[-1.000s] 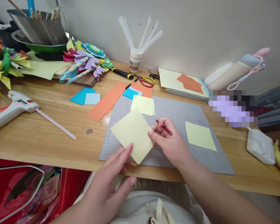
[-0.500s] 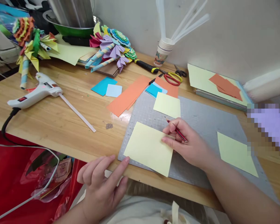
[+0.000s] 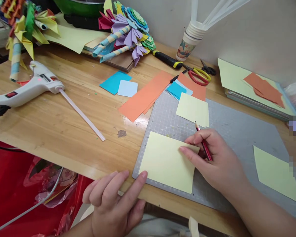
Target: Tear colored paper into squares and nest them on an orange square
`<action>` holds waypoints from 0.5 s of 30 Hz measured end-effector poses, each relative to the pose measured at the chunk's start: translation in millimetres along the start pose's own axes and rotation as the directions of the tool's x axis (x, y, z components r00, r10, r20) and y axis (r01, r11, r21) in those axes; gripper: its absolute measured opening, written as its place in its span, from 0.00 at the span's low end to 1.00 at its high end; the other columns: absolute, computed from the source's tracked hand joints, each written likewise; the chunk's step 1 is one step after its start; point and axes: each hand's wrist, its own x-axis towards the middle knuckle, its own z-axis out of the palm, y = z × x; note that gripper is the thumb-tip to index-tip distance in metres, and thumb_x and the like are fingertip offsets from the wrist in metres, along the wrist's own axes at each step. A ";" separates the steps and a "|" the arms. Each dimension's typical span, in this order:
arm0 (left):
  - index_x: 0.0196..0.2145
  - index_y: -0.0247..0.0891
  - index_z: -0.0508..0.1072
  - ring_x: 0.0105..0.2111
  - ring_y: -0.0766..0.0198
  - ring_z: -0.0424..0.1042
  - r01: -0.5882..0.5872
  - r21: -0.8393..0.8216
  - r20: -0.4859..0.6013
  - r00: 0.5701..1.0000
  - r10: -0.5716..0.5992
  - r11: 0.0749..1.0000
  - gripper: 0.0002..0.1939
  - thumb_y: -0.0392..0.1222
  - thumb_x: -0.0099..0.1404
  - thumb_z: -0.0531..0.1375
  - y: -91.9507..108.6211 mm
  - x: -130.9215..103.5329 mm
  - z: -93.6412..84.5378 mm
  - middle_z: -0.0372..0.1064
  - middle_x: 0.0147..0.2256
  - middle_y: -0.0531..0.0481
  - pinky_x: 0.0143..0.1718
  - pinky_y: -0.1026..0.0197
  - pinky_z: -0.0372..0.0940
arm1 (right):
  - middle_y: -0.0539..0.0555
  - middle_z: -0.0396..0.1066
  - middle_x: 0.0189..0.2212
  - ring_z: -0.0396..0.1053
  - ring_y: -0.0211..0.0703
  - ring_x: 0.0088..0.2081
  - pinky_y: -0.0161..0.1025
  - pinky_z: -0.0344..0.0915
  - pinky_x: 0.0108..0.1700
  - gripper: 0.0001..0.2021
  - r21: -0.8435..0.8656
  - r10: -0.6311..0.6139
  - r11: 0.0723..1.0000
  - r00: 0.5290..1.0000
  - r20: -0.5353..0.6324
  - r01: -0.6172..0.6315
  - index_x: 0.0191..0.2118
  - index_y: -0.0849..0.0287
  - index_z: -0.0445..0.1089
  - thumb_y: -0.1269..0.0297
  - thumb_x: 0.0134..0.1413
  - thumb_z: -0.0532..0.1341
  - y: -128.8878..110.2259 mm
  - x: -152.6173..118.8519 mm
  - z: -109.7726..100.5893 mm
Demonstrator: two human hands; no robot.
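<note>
A pale yellow sheet (image 3: 167, 161) lies flat on the near left part of the grey cutting mat (image 3: 236, 121). My right hand (image 3: 212, 158) pinches the sheet's upper right corner between thumb and fingers and also holds a dark red pencil (image 3: 205, 146), its tip pointing up and away. At the sheet's lower left corner rests the index fingertip of my left hand (image 3: 118, 200), whose fingers are apart and hold nothing. Smaller yellow pieces lie beyond the sheet (image 3: 192, 108) and at the mat's right (image 3: 276, 174).
A white glue gun (image 3: 37, 84) lies at the left. Orange strips (image 3: 148, 95), blue pieces (image 3: 115, 82) and scissors (image 3: 199, 76) are farther back. Paper flowers (image 3: 128, 29), a paper cup (image 3: 188, 41) and a paper stack (image 3: 251, 89) stand along the wall.
The view has shifted, so the table items appear farther apart and nearer. Both hands keep their places at the sheet's corners, and the pencil stands a little steeper in my right hand.
</note>
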 end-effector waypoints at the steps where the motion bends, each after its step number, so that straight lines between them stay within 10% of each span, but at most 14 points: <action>1: 0.43 0.46 0.77 0.39 0.55 0.60 0.001 -0.002 -0.001 1.000 -0.001 1.000 0.15 0.47 0.68 0.51 0.0 0.6 0.1 0.63 0.40 0.44 0.40 0.51 0.50 | 0.48 0.71 0.32 0.61 0.36 0.23 0.37 0.57 0.24 0.10 -0.026 0.006 1.000 1.000 -0.011 -0.006 0.34 0.52 0.59 0.59 0.51 0.63 -1.5 -0.2 0.6; 15: 0.43 0.48 0.77 0.39 0.57 0.60 0.035 -0.001 -0.007 0.999 -0.035 0.999 0.16 0.49 0.68 0.51 2.2 0.0 2.1 0.62 0.39 0.45 0.40 0.52 0.49 | 0.48 0.68 0.30 0.61 0.38 0.24 0.39 0.57 0.26 0.09 -0.090 0.040 0.995 0.999 -0.015 -0.041 0.35 0.52 0.59 0.59 0.53 0.61 -9.1 -0.9 2.3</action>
